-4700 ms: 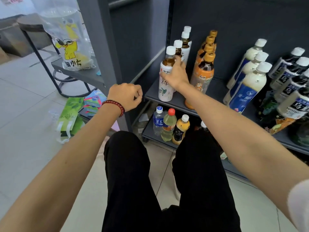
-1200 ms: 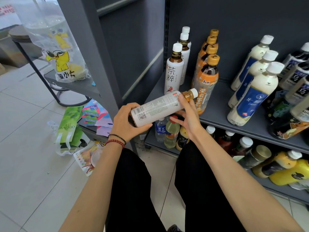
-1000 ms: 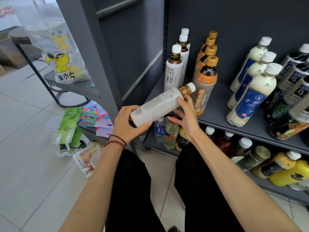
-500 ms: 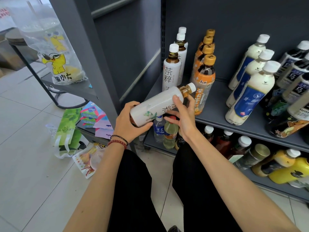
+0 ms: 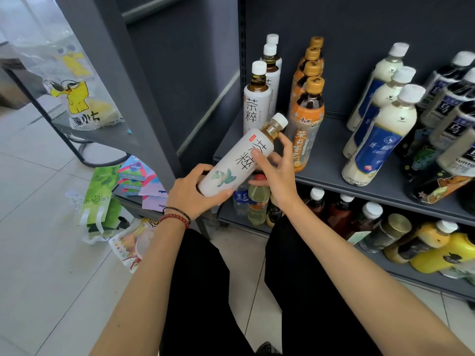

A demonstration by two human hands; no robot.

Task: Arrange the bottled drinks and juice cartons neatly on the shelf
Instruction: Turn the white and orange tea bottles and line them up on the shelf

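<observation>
I hold a white-labelled tea bottle (image 5: 237, 160) tilted in front of the grey shelf (image 5: 331, 173), its white cap pointing up and right. My left hand (image 5: 190, 192) grips its base from below. My right hand (image 5: 276, 170) holds its upper part near the neck, thumb across the label. On the shelf behind stands a row of matching white tea bottles (image 5: 255, 98), beside it a row of orange-labelled tea bottles (image 5: 307, 119). Further right stand milky blue-labelled bottles (image 5: 377, 134) and dark bottles with white labels (image 5: 452, 119).
The lower shelf (image 5: 401, 276) carries small water and juice bottles (image 5: 253, 204), dark bottles and yellow bottles lying on their sides (image 5: 442, 250). A grey upright post (image 5: 133, 93) stands left. A green bag (image 5: 99, 199), packets and a stool with a plastic bag (image 5: 77, 98) sit on the floor.
Earlier the bottle stood on the shelf under my right hand; now both hands hold it off the shelf. Over the last second it has been turned so its printed front faces me.
</observation>
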